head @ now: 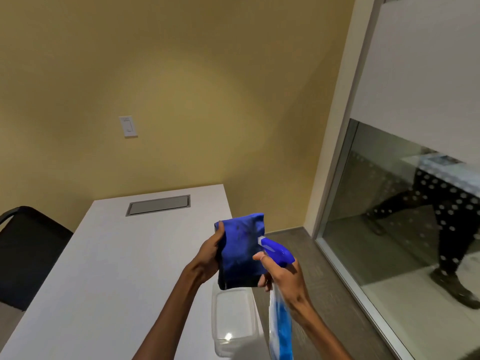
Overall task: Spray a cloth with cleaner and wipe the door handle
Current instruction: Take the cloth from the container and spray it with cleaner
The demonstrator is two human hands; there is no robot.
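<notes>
Our folded blue microfibre cloth (240, 252) stands upright in the air above the right edge of the white table (109, 255). Its flat face is turned to the white nozzle of the spray bottle (279, 294), which almost touches it from the right. Our left hand (210, 255) pinches the left edge of the cloth. Our right hand (281, 275) is closed around the bottle neck, one finger on the trigger. No door handle is in view. A clear plastic container (233, 323) lies below the hands.

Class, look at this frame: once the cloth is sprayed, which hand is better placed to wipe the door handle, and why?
The left hand. It already grips the folded blue cloth, so it could go straight to wiping. The right hand is occupied with the spray bottle, nozzle at the cloth. No door handle is in view.
</notes>
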